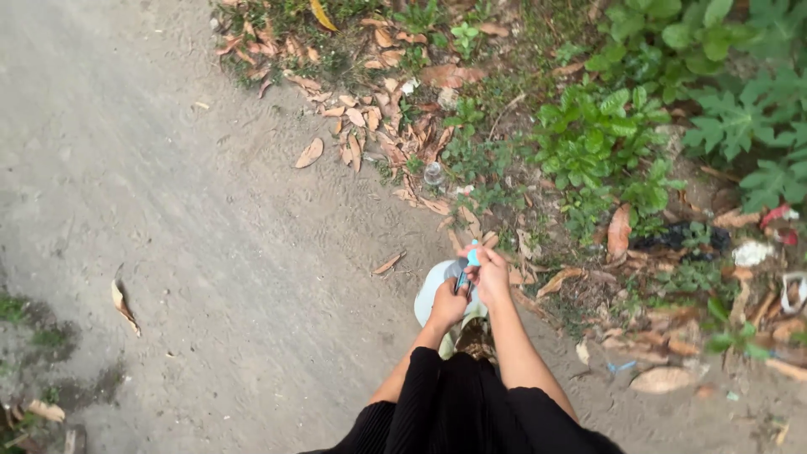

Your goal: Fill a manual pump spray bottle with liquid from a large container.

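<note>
right hand (490,271) pinches a small blue tube (473,255) above a white bag (430,292) gripped by the left hand (448,303), and a loose pinch could drop it onto the dirt path (185,219).

Both arms stretch forward and down, the left hand (448,303) and right hand (488,273) curled closed, close together
</note>
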